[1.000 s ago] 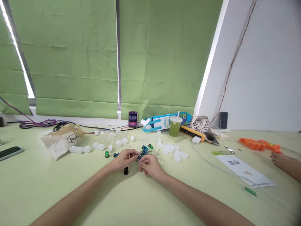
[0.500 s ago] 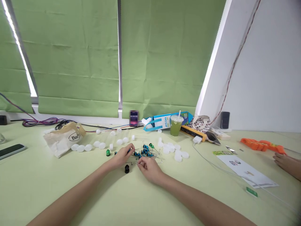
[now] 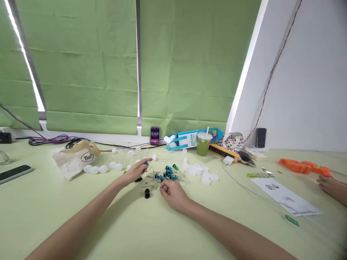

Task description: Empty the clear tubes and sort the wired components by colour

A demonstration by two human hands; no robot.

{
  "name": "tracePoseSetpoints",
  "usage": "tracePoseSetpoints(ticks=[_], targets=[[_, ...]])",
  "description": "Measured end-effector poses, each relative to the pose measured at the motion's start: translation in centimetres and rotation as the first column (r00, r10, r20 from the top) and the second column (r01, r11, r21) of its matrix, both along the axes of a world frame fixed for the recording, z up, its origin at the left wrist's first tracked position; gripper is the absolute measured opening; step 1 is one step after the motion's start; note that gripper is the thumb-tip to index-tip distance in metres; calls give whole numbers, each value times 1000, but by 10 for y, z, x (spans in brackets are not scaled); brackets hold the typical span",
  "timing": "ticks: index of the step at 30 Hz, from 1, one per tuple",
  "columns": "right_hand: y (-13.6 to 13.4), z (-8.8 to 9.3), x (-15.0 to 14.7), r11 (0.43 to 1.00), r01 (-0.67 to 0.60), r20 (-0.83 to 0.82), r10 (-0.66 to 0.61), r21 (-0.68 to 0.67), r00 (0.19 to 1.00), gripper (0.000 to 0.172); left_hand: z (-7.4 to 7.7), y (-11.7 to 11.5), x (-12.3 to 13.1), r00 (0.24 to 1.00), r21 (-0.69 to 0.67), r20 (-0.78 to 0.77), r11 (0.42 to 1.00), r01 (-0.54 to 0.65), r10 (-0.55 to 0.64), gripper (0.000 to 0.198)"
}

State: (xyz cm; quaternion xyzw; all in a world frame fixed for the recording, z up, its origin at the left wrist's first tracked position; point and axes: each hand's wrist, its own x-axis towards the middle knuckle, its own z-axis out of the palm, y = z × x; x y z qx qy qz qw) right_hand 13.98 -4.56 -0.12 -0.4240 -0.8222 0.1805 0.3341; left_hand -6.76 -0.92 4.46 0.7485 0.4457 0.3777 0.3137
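Note:
My left hand (image 3: 136, 169) reaches forward over the green table (image 3: 162, 231), its fingertips pinched on a small blue component (image 3: 145, 163) with thin wire legs. My right hand (image 3: 171, 190) rests on the table with curled fingers at the near edge of a pile of blue and green wire-legged components (image 3: 167, 174); what it holds, if anything, I cannot make out. A small black part (image 3: 147, 193) stands just left of my right hand. Another black piece (image 3: 139, 179) lies under my left hand.
White round caps (image 3: 202, 173) lie right of the pile and more white caps (image 3: 103, 168) lie left. A paper bag (image 3: 74, 159), a phone (image 3: 13, 173), a green drink cup (image 3: 202, 143), printed sheets (image 3: 287, 196) and orange tools (image 3: 303, 167) lie around. Another person's hand (image 3: 332, 187) rests at far right.
My left hand has moved away from my right hand, forward and to the left, carrying a blue component. My right hand stays near the pile.

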Motion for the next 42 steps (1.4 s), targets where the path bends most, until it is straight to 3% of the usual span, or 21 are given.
tracePoseSetpoints(ticks=[2,7,12,18,29,35,37,42], targets=[[0,-1,0,1000,-2,3,2,10,1000,14,3,5,-10,1000,-15,25,1000,15,-15,48],[-1,0,-1,1000,2,1,-2,30,1000,14,8,10,-24,994,-15,-77,997,77,-78,44],[-1,0,-1,999,-2,9,1,45,1000,14,5,9,-20,972,143,-230,990,-23,55,24],[-1,0,1,999,33,-25,-32,25,999,13,-11,17,-25,943,202,-299,975,-87,146,23],[1,-4,4,991,36,-234,-65,-126,970,13,-17,21,-29,892,234,-386,960,-152,235,23],[6,1,7,969,39,-492,-158,-243,856,21,-14,11,-17,810,327,-480,926,-191,336,25],[10,3,8,958,90,-552,-233,-273,801,24,-12,7,-6,820,395,-467,907,-142,332,26],[12,5,7,950,64,-583,-240,-306,777,26,-12,3,19,834,400,-547,898,182,74,26]])
